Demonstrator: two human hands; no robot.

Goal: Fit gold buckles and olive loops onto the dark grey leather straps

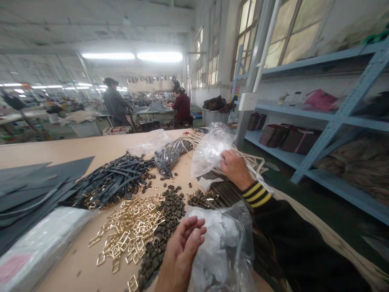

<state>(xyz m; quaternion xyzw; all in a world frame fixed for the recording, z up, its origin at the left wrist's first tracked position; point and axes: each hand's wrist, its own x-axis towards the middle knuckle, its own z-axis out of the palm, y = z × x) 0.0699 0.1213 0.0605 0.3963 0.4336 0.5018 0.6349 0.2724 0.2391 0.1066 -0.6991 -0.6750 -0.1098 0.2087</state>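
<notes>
The thin, clear, crumpled plastic bag (209, 154) stands up beyond and to the right of the heap of gold-coloured rectangular metal buckles (138, 223). The right hand (238, 172), in a black sleeve with yellow stripes, has its grip closed in a pinch on the bag's near side; a pinch appears adequate for such light, slack film. The left hand (182, 247), right of the heap, is half open with fingers loosely curled, and no object is seen in its grip. Its inner side faces a clear plastic bag of crumpled white material (219, 239); whether it touches this cannot be told.

Small dark olive loops (162, 221) lie against the heap's right side. Slim navy straps with gold-coloured fittings (112, 178) are piled beyond it. Grouping by kind presumably keeps the parts distinct and within reach on the tan surface (60, 148). Dark olive flat strips (232, 192) lie to the heap's right, roughly parallel, probably to prevent tangling.
</notes>
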